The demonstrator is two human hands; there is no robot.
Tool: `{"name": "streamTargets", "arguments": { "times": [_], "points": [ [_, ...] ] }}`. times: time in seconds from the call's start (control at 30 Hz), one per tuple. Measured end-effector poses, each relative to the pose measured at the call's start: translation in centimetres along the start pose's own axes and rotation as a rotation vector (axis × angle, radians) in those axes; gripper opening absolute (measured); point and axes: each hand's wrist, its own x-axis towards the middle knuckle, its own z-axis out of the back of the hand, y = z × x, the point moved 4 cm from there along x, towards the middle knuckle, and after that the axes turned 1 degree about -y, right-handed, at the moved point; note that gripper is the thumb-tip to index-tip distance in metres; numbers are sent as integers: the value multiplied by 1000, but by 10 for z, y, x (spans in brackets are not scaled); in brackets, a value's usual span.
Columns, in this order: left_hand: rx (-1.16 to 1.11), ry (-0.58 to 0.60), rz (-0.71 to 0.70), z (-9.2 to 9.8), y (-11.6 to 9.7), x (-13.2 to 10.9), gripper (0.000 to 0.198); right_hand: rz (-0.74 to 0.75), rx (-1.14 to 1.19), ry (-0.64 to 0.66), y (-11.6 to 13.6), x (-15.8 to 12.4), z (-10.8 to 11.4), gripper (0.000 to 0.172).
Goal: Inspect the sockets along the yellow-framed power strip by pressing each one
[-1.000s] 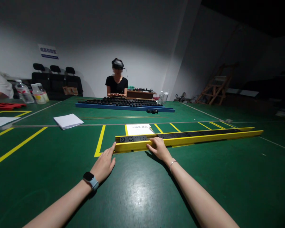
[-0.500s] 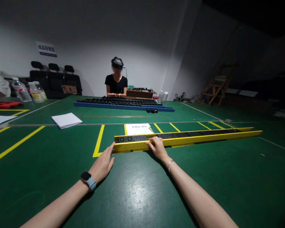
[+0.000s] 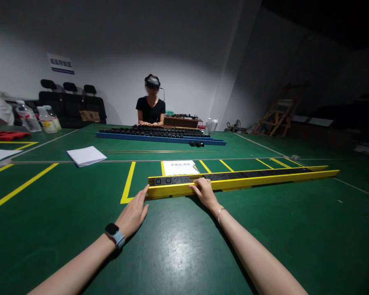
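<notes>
A long yellow power strip housing [image 3: 169,191] lies on the green table, running off to the right. Black socket modules [image 3: 168,180] fill its channel. Fingers extended, my left hand [image 3: 133,214] rests at the housing's left end, the fingertips touching it. My right hand [image 3: 204,192] is closed over the near yellow wall, thumb on the front face and fingers over the top edge. Part of the modules is hidden behind that hand.
A labelled paper [image 3: 178,167] lies behind the housing. White sheets [image 3: 86,156] sit to the left. Further back are blue rails [image 3: 160,138] with black modules, and a seated person [image 3: 151,107] facing me. Bottles [image 3: 46,119] stand at the far left.
</notes>
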Motion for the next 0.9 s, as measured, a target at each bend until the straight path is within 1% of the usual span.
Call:
{"name": "streamTargets", "arguments": {
  "times": [0.1, 0.17, 0.23, 0.33, 0.4, 0.57, 0.77, 0.9],
  "points": [
    [15, 7, 4, -1, 0, 0, 61, -6, -9, -16, 6, 0, 5, 25],
    [17, 4, 5, -1, 0, 0, 62, 12, 3, -49, 16, 1, 10, 26],
    [12, -2, 7, -2, 1, -1, 62, 91, 26, -45, 30, 3, 12, 30],
    [2, 7, 18, -4, 3, -1, 63, 237, 49, 21, 51, 3, 10, 35],
    [1, 16, 22, -6, 5, -1, 64, 281, 50, 38, 58, 3, 7, 36],
    [16, 19, 24, -6, 5, -1, 68, 282, 64, 14, 59, 2, 4, 33],
    [19, 47, 22, -6, 4, -1, 64, 274, 72, -11, 57, 5, 7, 30],
    [19, 57, 21, -5, 4, -1, 64, 260, 53, -50, 50, 5, 9, 28]
  ]
}}
